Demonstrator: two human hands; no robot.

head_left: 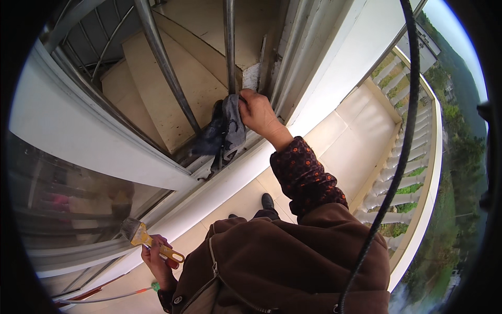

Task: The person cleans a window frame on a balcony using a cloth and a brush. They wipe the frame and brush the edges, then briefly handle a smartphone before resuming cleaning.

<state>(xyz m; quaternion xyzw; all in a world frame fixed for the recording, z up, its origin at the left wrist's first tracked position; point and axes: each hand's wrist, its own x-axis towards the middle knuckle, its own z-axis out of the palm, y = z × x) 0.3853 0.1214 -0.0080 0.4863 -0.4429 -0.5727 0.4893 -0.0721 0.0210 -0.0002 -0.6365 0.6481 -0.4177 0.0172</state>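
My right hand (260, 113) is closed on a crumpled grey rag (234, 128) at the foot of an upright metal bar (229, 47). The rag hangs down over the window sill, its darker, dirty-looking part reaching left along the track. Lower left, my left hand (155, 260) grips a scraper (140, 235) with a yellow handle and a wide, soiled blade pointing up and left. Something red shows beside the handle in the same hand; what it is I cannot make out. The scraper is apart from the rag, close to the white window frame (183, 212).
Behind the bars lie beige stone steps (172, 83). A glass pane (68, 193) stands at the left. To the right, a white balustrade (400, 201) edges the tiled balcony (345, 141). A black cable (405, 141) hangs in front; a thin hose (115, 298) lies lower left.
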